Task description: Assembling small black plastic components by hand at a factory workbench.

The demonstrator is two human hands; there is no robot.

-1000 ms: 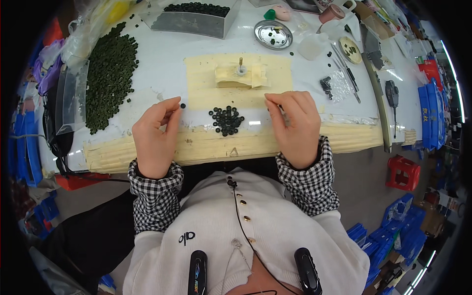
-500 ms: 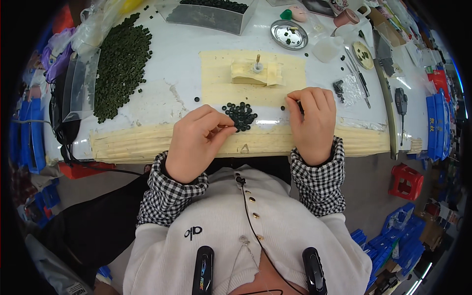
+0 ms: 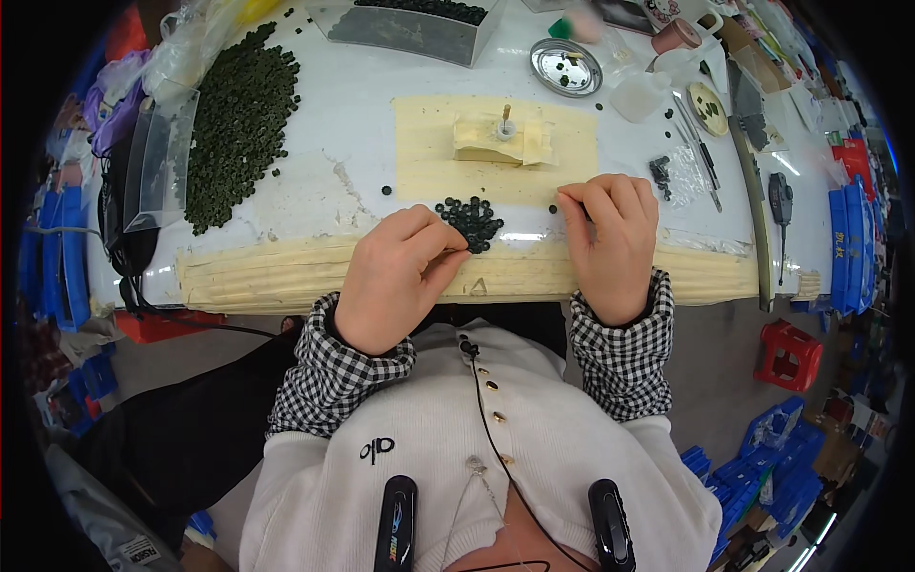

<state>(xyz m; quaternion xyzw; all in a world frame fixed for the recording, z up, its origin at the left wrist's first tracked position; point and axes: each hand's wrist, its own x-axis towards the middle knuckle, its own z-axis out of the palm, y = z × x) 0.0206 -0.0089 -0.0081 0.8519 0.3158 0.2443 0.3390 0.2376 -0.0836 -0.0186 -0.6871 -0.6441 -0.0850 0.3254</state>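
Note:
A small heap of dark green-black round pieces (image 3: 474,221) lies near the table's front edge. My left hand (image 3: 398,278) is closed in a pinch at the heap's near left side; whatever the fingertips hold is too small or hidden. My right hand (image 3: 615,246) hovers to the right of the heap, thumb and fingers curled together. Something dark shows between them, but I cannot make it out. One loose dark round piece (image 3: 553,209) lies just left of the right fingertips. Behind the heap, a block wrapped in cream tape (image 3: 486,153) carries an upright brass-coloured pin (image 3: 505,116).
A large mound of dark green pieces (image 3: 238,133) spreads across the table's left, beside a clear plastic scoop-like tray (image 3: 164,162). A clear bin (image 3: 405,38) of dark pieces stands at the back. Rightward are a round metal dish (image 3: 566,67), a yellowish dish (image 3: 706,108) and thin tools (image 3: 701,151).
My left hand has shifted slightly rightward and nearer, its fingertips still at the heap. The right hand keeps almost the same pose. The whole view has shifted a little.

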